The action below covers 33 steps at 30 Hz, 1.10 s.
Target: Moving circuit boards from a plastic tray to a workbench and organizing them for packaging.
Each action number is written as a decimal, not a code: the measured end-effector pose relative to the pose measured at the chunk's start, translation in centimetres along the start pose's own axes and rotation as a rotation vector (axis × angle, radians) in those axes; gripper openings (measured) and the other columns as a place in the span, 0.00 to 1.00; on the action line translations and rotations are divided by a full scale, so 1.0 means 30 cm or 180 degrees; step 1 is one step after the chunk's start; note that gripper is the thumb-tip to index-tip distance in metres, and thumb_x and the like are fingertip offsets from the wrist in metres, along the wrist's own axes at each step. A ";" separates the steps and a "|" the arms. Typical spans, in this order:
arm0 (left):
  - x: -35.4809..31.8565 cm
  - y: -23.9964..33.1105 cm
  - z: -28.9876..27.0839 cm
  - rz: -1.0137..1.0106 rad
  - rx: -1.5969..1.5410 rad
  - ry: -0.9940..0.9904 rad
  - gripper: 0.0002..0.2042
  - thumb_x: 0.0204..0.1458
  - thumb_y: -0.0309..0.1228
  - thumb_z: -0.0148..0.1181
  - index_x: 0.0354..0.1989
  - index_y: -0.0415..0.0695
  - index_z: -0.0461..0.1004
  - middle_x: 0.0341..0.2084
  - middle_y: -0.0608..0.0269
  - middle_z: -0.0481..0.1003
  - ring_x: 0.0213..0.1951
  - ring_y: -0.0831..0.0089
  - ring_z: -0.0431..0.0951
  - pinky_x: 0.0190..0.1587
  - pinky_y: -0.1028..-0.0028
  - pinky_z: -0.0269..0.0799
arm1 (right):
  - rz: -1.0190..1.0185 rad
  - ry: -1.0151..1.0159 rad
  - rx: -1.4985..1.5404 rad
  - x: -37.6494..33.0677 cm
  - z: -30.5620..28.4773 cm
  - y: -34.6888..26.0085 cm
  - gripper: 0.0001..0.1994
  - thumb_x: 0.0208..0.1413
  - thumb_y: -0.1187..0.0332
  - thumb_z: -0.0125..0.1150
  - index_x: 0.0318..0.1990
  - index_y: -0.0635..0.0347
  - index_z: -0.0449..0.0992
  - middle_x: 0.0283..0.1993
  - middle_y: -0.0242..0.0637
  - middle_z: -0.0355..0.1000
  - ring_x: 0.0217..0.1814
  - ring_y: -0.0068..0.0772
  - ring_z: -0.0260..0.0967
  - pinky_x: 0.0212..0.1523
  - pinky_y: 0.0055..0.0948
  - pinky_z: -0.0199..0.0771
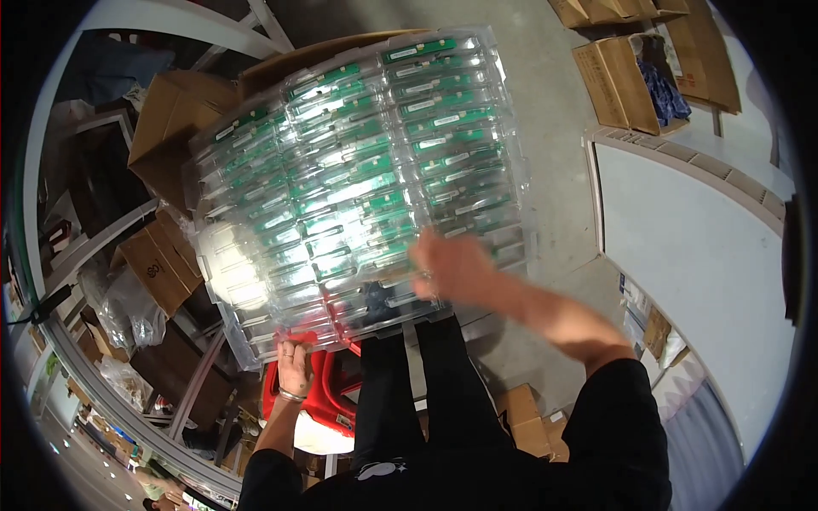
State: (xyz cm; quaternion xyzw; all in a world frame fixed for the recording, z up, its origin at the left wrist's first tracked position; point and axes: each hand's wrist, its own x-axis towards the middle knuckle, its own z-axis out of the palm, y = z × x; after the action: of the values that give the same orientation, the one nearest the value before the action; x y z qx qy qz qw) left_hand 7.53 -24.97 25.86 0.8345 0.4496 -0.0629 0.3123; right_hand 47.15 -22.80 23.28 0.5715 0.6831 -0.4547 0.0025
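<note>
A large clear plastic tray (pixel 517 175) of slotted compartments stretches out in front of me. Narrow green circuit boards (pixel 439 122) fill the rows in its far and middle parts; several slots nearest me hold no green board. My left hand (pixel 294 368), with a bracelet at the wrist, grips the tray's near left edge with bent fingers. Over the near right part of the tray is my right hand (pixel 456 271), blurred by motion, its fingers curled closed. Whatever it may hold is hidden. Glare washes out parts of the tray's left half.
A red plastic stool (pixel 322 399) stands under the tray's near edge. On the left, a metal-framed rack (pixel 192 370) holds cardboard boxes (pixel 162 260) and plastic bags. A pale board-like surface (pixel 682 230) lies to the right, with an open carton (pixel 609 85) beyond it.
</note>
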 end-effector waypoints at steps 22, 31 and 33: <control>0.398 0.908 -0.491 0.1241 -0.0714 0.0333 0.13 0.42 0.25 0.61 0.39 0.44 0.75 0.41 0.58 0.71 0.41 0.58 0.71 0.46 0.64 0.68 | 0.1431 0.2582 0.0250 -0.963 -0.298 0.116 0.24 0.31 0.78 0.56 0.44 0.58 0.71 0.39 0.44 0.69 0.41 0.46 0.68 0.38 0.35 0.71; 0.218 0.626 0.056 -0.0053 -0.1151 -0.1274 0.16 0.43 0.30 0.62 0.43 0.44 0.71 0.42 0.55 0.69 0.44 0.57 0.71 0.48 0.66 0.69 | 0.3174 0.3023 0.0060 -1.038 -0.009 1.110 0.13 0.48 0.63 0.62 0.36 0.63 0.72 0.35 0.43 0.71 0.36 0.44 0.68 0.41 0.34 0.68; 0.197 0.598 0.100 -0.0614 -0.1378 -0.1628 0.16 0.43 0.31 0.62 0.43 0.44 0.71 0.41 0.54 0.70 0.42 0.60 0.72 0.45 0.68 0.70 | 0.3328 0.3154 0.0348 -1.033 0.027 1.206 0.15 0.49 0.61 0.62 0.38 0.63 0.71 0.33 0.41 0.70 0.33 0.40 0.68 0.39 0.32 0.68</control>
State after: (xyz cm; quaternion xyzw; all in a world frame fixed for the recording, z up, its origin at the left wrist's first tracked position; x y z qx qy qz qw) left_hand 25.70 -29.67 29.52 0.6598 0.4365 -0.2024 0.5772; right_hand 85.81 -49.86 16.63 0.9620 0.2174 -0.1150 -0.1190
